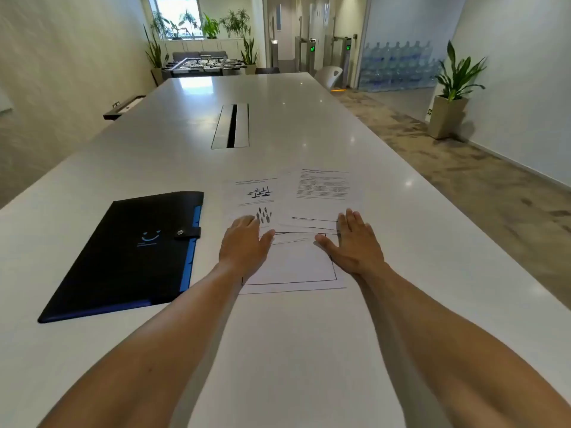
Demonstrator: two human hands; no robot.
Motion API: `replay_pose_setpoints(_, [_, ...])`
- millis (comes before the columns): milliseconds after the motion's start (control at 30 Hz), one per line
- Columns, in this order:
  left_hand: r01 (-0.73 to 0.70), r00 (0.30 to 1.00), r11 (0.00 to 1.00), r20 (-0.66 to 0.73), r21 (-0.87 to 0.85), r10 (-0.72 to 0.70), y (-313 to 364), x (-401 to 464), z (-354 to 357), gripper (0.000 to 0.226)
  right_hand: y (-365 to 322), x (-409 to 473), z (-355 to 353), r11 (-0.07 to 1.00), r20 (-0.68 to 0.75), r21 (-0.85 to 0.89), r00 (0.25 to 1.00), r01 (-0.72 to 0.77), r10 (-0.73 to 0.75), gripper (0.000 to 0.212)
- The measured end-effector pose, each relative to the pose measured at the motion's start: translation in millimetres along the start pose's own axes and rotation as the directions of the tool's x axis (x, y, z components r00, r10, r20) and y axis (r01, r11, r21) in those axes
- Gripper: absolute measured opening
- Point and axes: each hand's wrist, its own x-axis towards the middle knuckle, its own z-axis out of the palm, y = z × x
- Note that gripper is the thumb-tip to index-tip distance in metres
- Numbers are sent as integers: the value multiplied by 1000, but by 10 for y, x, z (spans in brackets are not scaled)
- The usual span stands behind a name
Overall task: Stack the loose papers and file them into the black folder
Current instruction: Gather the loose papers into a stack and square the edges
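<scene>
Several loose white papers lie overlapping on the white table (309, 335). One sheet with small black figures (256, 194) is at the left, a sheet of text (323, 188) at the right, and a sheet with a drawn rectangle (293, 265) lies nearest me. My left hand (244, 245) rests flat on the left side of the papers, fingers apart. My right hand (355, 242) lies flat on their right side. The black folder (129, 257), with blue edging and a snap strap, lies shut to the left of the papers, untouched.
A cable slot (231, 126) is set into the table's middle, farther away. The table's right edge borders a carpeted floor with a potted plant (452, 94). A foosball table (200, 64) and more plants stand beyond the far end.
</scene>
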Motion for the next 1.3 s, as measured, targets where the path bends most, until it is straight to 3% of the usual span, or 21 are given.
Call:
replay_pose_setpoints(233, [204,977,979,74,-15,-202,284,314,127,46,17,3,24,999,31,-33,1000,-1,2,101])
replay_pose_setpoints(400, [488,870,841,205,-234,-447,505,651,56,21,28,5,38,999,28,-51,1000,7,-5,101])
replay_pose_setpoints(533, [618,784,723,316,-309,-535,515,890,-35,50,37,3,43,999,29,-51,1000,4,-2,102])
replay_pose_setpoints(600, [647,759,701,340,-300,-555,522,947,-48,61,35,5,45,998,31,-58,1000,0,2,103])
replay_pose_setpoints(833, [683,730,576,436,-448,-527,462,1113,283,64,42,22,50,997,30,-71,1000,8,-6,101])
replay_pose_setpoints(1000, [708,706,443,522,-551,-479,715,965,112,38,43,20,47,998,25,-69,1000,8,-6,101])
replay_pose_setpoints(1167, [659,737,430,415,-617,-533,710,937,210,35,49,24,48,999,13,-52,1000,9,-8,101])
replay_pose_setpoints(1300, [600,766,328,407,-730,-497,632,871,258,46,48,4,42,999,-58,38,998,7,-5,98])
